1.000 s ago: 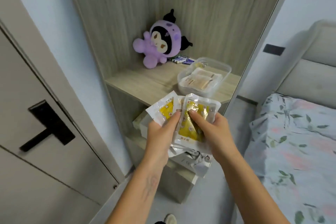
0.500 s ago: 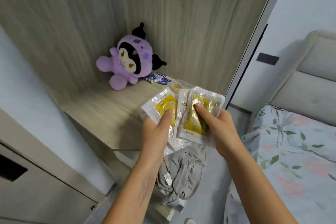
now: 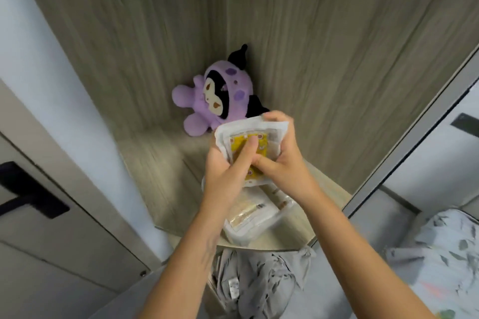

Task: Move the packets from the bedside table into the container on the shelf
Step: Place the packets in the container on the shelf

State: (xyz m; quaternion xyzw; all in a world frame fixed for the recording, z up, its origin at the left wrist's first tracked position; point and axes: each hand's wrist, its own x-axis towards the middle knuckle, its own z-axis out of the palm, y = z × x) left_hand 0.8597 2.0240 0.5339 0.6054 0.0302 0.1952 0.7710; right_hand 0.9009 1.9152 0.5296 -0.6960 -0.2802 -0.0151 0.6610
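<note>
Head view: both hands grip the stacked packets [image 3: 255,134] above the container [image 3: 252,230] on the shelf [image 3: 166,179].

Left hand [image 3: 225,171] clamps the stack from 8 o'clock, thumb pressed on the yellow face; right hand [image 3: 282,160] pinches it from 4 o'clock, fingers curled over the top edge. Stack is held roughly upright, long axis near 12-to-6. Container lies at 6 o'clock from the grip, just beneath, equally near both hands. Judged next: lower and release.
</note>
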